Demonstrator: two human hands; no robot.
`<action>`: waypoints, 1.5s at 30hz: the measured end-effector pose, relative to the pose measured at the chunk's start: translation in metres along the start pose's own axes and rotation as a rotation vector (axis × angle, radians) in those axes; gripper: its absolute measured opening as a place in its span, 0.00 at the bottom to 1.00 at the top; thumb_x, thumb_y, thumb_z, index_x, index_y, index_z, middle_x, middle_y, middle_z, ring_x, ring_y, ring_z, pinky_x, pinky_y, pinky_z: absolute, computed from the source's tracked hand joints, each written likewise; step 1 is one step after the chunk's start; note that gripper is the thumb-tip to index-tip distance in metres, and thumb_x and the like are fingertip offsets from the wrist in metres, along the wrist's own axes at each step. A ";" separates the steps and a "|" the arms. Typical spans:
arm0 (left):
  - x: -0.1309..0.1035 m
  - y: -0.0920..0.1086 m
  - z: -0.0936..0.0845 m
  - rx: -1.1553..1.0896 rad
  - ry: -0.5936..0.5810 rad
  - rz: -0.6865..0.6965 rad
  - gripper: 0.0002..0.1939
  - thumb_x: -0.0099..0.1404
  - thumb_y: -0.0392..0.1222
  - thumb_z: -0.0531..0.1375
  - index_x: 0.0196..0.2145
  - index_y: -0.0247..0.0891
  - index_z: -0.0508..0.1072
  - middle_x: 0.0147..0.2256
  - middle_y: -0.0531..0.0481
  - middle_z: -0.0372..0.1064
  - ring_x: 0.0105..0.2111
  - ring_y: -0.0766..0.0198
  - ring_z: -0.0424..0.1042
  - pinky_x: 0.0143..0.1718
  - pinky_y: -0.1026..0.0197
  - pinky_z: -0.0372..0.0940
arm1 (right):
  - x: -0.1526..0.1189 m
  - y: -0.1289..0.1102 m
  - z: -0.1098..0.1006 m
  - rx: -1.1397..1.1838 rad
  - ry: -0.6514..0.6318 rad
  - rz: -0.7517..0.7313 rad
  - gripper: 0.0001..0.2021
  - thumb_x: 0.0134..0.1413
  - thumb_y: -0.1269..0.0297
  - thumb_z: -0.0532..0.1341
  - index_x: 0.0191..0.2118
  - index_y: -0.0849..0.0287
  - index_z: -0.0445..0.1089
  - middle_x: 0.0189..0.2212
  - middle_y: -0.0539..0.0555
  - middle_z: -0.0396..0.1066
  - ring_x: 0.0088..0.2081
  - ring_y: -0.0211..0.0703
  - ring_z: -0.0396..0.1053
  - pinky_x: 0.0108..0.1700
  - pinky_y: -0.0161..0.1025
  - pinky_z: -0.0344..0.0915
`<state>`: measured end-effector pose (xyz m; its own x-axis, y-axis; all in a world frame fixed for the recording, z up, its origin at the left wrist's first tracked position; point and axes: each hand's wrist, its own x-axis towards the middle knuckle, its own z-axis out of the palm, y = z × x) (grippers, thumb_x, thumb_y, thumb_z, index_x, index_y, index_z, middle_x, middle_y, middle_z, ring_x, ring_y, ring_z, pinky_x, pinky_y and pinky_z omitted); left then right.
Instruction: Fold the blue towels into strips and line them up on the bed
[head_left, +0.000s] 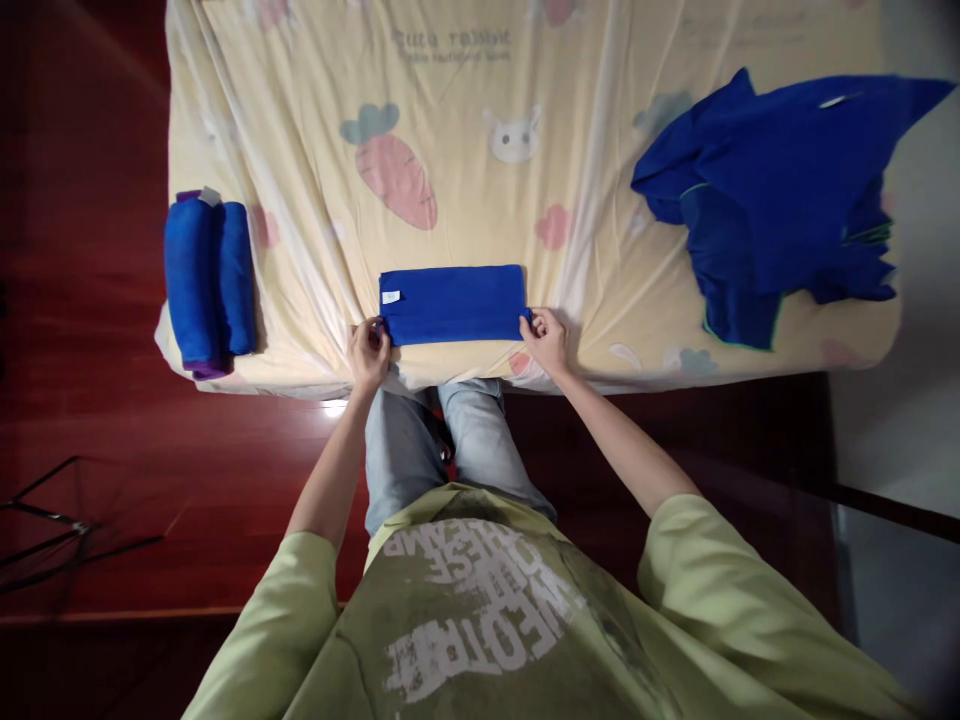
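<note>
A blue cloth [454, 300], folded into a flat rectangle with a small white tag at its left end, lies near the front edge of the bed. My left hand [369, 352] pinches its lower left corner between thumb and fingers. At the opposite end, my right hand [545, 340] grips the lower right corner, fingers curled. Both hands rest close to the sheet, and the cloth lies flat between them.
Rolled blue and purple cloths [208, 285] lie at the bed's left edge. A loose heap of blue cloths [787, 200] with green edging spreads at the right. Beneath everything is a yellow patterned sheet [465, 120]. Black stand legs [79, 527] are on the floor at left.
</note>
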<state>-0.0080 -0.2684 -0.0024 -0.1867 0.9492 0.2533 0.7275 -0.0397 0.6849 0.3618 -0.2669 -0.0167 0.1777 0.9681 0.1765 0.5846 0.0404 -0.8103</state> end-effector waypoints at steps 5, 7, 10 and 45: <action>-0.003 -0.003 0.003 -0.005 0.042 -0.019 0.12 0.74 0.46 0.55 0.48 0.40 0.75 0.33 0.46 0.70 0.38 0.57 0.70 0.41 0.54 0.66 | 0.000 -0.003 -0.001 0.007 -0.013 0.004 0.15 0.64 0.49 0.60 0.40 0.56 0.69 0.20 0.42 0.56 0.21 0.35 0.55 0.28 0.34 0.58; -0.004 -0.004 0.004 -0.001 0.053 -0.017 0.12 0.74 0.46 0.55 0.48 0.40 0.75 0.34 0.45 0.71 0.39 0.57 0.70 0.42 0.53 0.66 | 0.000 -0.005 -0.002 0.008 -0.012 0.002 0.15 0.64 0.49 0.60 0.39 0.56 0.69 0.20 0.42 0.56 0.21 0.35 0.55 0.28 0.34 0.58; -0.003 -0.004 0.004 0.012 0.050 0.009 0.11 0.74 0.46 0.56 0.46 0.41 0.75 0.33 0.44 0.71 0.41 0.55 0.70 0.45 0.52 0.66 | 0.000 -0.007 -0.002 -0.001 -0.003 -0.006 0.14 0.64 0.50 0.60 0.40 0.57 0.69 0.20 0.42 0.57 0.21 0.35 0.55 0.28 0.35 0.58; 0.018 0.006 -0.011 -0.130 -0.131 -0.003 0.18 0.70 0.52 0.58 0.52 0.40 0.77 0.45 0.43 0.74 0.51 0.53 0.69 0.55 0.51 0.65 | 0.006 -0.007 -0.014 -0.104 -0.107 -0.369 0.16 0.62 0.68 0.56 0.53 0.55 0.73 0.52 0.58 0.76 0.55 0.54 0.71 0.60 0.56 0.67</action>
<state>-0.0141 -0.2554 0.0143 -0.0953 0.9816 0.1656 0.6339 -0.0684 0.7704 0.3696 -0.2648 -0.0023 -0.1398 0.9137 0.3816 0.6721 0.3706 -0.6411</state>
